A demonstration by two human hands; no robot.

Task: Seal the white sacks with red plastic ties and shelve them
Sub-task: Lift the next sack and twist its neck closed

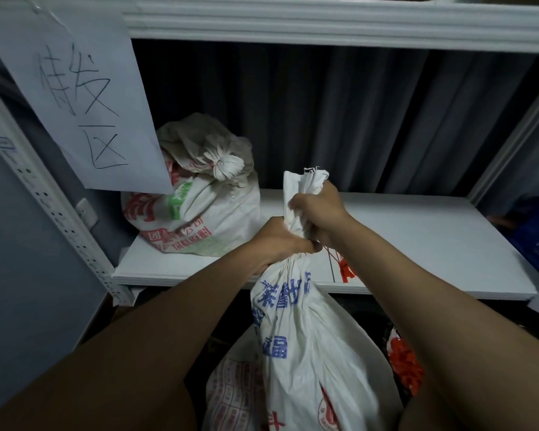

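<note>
White metal shelving [417, 244] fills the frame, its board running across the middle with a dark pleated curtain behind and a handwritten paper sign [84, 98] hanging at the upper left. On the left part of the board sits a tied sack [199, 206], its neck already knotted off.

At the centre, in front of the board's front edge, hangs the white sack [305, 337] in hand, printed in blue and red. The left hand [280, 241] is clenched round the gathered neck low down; the right hand [318, 209] is clenched round the bunched fabric just above it, with the loose mouth sticking up past the fingers. A red plastic tie [339, 265] dangles just beneath the right hand, beside the neck; whether it already circles the neck I cannot tell.

The sack looks like soft woven cloth, full and sagging, so probably heavy and floppy. The twisted neck seems the best hold, though a lift onto the board would likely want one hand under the belly, since woven fabric can slip.

Open room lies to the right of the tied sack, where most of the board is bare. The front lip sits level with the neck, so the belly must clear it. More sacks and a pile of red ties [405, 362] crowd the lower frame
</note>
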